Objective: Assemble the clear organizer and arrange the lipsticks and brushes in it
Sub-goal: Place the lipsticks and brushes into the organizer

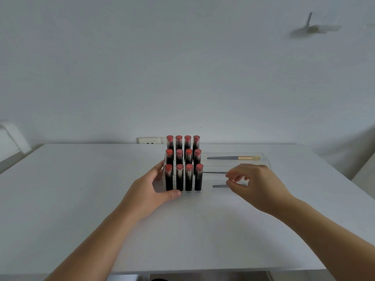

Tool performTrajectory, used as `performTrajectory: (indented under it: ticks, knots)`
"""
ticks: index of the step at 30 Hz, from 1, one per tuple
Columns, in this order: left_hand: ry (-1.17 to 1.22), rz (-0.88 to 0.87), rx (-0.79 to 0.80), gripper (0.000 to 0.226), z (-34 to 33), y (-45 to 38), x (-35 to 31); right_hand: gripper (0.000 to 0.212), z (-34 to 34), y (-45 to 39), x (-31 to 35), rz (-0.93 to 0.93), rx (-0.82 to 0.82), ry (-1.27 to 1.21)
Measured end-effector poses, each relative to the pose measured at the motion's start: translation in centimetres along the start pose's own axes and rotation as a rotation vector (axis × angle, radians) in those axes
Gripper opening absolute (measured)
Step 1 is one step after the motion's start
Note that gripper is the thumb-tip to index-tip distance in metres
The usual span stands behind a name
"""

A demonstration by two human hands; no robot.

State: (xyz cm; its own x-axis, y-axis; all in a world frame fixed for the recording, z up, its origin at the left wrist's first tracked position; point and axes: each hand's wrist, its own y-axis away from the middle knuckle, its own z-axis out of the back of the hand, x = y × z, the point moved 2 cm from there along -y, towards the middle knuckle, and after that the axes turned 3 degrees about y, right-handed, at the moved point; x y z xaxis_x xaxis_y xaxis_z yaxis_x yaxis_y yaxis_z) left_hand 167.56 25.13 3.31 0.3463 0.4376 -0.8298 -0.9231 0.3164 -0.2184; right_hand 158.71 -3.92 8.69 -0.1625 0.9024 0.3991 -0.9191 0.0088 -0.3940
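Left hand: left hand (151, 186) cups the near left corner of the clear organizer (265, 159), thumb along the front base under the lipsticks, fingers curled round the left side wall; it grips and steadies the unit.
Right hand: right hand (256, 182) hovers over the brush side, fingers loosely curled, thumb and forefinger close together just above a brush handle; whether they pinch anything I cannot tell, and nothing clearly shows between them.
Table: white table (101, 199) carries the organizer toward its far middle, well back from the near edge.
Near brush: front brush (220, 186) lies flat in the nearest lane, its grey handle pointing left, its head hidden behind the right hand.
Middle brush: middle brush (215, 172) shows only a short piece of handle between the lipsticks and the right fingers.
Lipsticks: twelve lipsticks (179, 180) stand upright in three stepped rows of four, filling the left section.
Far brush: far brush (233, 158) lies in the rear lane, gold ferrule and pale bristles to the right.
Stage, as I judge it: arranging looks almost done; only the brushes seem to need final straightening.
Risk, lipsticks: tall and narrow, they may topple in a chain if the left hand pushes or tilts the wall.
Risk, brushes: a careless nudge could roll a handle across its divider or skew it.
Risk, organizer: clear edges are hard to see, so fingers may catch a rim and shift the assembled parts.
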Motion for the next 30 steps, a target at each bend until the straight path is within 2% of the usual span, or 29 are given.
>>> performTrajectory:
  ticks: [5,9,20,23,26,30]
  knots:
    - [0.002,0.001,0.011,0.098,-0.1,-0.2,0.3,0.008,0.5,1.4,-1.0,0.059,0.015,0.127]
    - [-0.002,0.004,0.009,0.099,0.0,-0.2,0.4,0.018,0.6,2.0,-1.5,0.093,0.064,0.232]
    - [0.032,-0.006,0.018,0.102,0.1,-0.1,0.3,0.024,0.7,2.1,-2.1,0.119,0.128,0.261]
    - [0.032,-0.003,0.012,0.100,0.0,0.0,0.2,0.011,1.1,2.5,-1.9,0.153,-0.022,0.211]
    - [0.020,-0.004,0.008,0.099,0.0,0.0,0.1,0.013,1.8,3.0,-2.8,0.134,-0.268,0.158]
    - [0.004,-0.001,-0.005,0.096,0.1,0.0,0.0,0.019,2.0,3.5,-5.5,-0.207,-0.420,-0.045]
